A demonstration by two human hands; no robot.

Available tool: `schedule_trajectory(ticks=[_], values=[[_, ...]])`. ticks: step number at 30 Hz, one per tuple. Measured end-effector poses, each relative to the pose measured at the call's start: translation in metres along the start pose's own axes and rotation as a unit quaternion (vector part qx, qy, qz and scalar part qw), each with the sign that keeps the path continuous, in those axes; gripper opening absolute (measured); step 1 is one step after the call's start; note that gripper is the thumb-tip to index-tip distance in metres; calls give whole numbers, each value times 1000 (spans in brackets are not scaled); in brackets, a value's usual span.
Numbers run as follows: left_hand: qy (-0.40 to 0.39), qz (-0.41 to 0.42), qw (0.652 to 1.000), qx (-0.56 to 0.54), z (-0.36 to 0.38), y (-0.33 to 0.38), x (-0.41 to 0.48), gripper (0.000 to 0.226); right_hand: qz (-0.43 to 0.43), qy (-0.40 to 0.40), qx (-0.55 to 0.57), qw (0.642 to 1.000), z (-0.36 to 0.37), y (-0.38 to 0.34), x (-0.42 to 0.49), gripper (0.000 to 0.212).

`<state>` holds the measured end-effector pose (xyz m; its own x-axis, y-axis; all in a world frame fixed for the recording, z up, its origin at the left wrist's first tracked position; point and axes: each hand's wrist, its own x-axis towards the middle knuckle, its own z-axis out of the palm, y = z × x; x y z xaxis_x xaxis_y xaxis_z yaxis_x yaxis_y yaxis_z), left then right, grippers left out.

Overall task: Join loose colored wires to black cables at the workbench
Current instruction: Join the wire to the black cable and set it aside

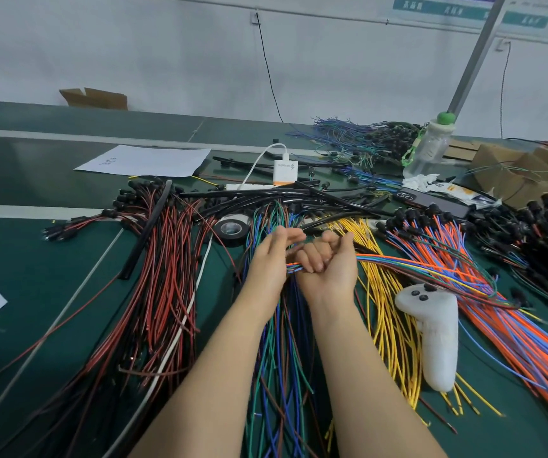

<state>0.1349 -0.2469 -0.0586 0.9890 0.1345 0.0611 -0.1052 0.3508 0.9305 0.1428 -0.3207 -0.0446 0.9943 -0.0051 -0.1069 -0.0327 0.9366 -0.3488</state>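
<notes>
The green workbench (18, 259) is buried in wire. Nearest me, blue and green strands (276, 358) run under my forearms. Above them my right hand (329, 262) is curled tight round a multicoloured bundle (415, 264), I judge to keep its ends together for joining. My left hand (271, 259) reaches towards those ends, but I cannot tell whether it pinches them. The black cables (266, 196) lie just beyond.
</notes>
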Motion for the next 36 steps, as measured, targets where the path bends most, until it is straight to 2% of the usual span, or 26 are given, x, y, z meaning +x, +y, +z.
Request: schedule_trajectory(ticks=[3,6,11,19,23,27,32,34,35,36], values=[[-43,60,983,166,-4,-4,-1,23,-38,11,15,999,-3,-16,1,56],[-84,32,975,204,-3,-3,-4,27,-57,15,24,998,-5,-25,1,54],[-147,-48,972,178,-6,0,-6,32,-45,-4,1,999,-6,-28,1,55],[-148,3,968,205,-5,5,-11,30,-8,-1,86,996,-11,-25,4,49],[-134,-25,981,136,-3,7,-12,18,-37,14,53,998,-10,-27,4,54],[-131,-29,984,118,-5,3,-9,10,-49,13,36,998,-9,-27,2,56],[-132,-47,985,105,-4,6,-9,11,-38,0,94,995,-9,-26,2,54],[-109,-38,979,170,-3,13,-8,13,-36,-3,91,995,-9,-26,3,53],[-79,-9,963,258,-5,19,-6,14,-36,-3,86,996,-9,-26,4,54],[-30,40,931,361,-11,25,-3,15,-35,-3,82,996,-10,-26,4,55]])
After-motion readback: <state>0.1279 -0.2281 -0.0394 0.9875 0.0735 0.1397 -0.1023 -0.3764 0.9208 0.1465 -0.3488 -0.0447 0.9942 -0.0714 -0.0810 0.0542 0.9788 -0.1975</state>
